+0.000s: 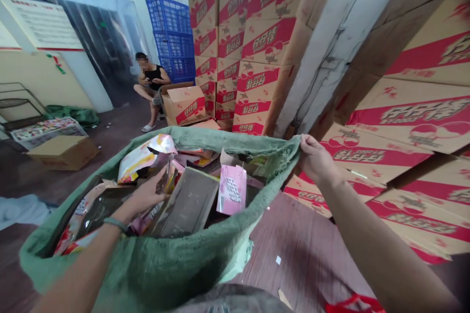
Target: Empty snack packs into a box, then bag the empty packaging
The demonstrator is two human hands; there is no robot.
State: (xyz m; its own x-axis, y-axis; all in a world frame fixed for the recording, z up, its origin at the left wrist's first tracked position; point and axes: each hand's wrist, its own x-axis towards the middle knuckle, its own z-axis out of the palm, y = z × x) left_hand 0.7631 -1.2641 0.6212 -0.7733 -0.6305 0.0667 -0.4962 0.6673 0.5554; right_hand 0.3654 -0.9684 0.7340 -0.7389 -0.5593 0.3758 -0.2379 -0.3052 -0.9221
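Observation:
A large green woven sack [161, 259] stands wide open in front of me, full of torn boxes and packaging. My right hand [316, 156] grips its rim at the right corner. Inside the mouth, my left hand [147, 195], with a dark band at the wrist, has its fingers closed on a piece of crumpled clear plastic packaging [169, 173]; its fingertips are partly hidden. Beside that hand lies a flat grey-brown carton [191, 200], and right of it a small pink box [232, 190]. A torn white and yellow box [145, 156] lies toward the far rim.
Printed cartons [414, 117] are piled along the right, with more stacked cartons [257, 54] at the back. Blue crates [172, 39] stand by the wall. Near an open carton [185, 102] sits a person [152, 80]. A brown box [64, 151] is on the floor at left.

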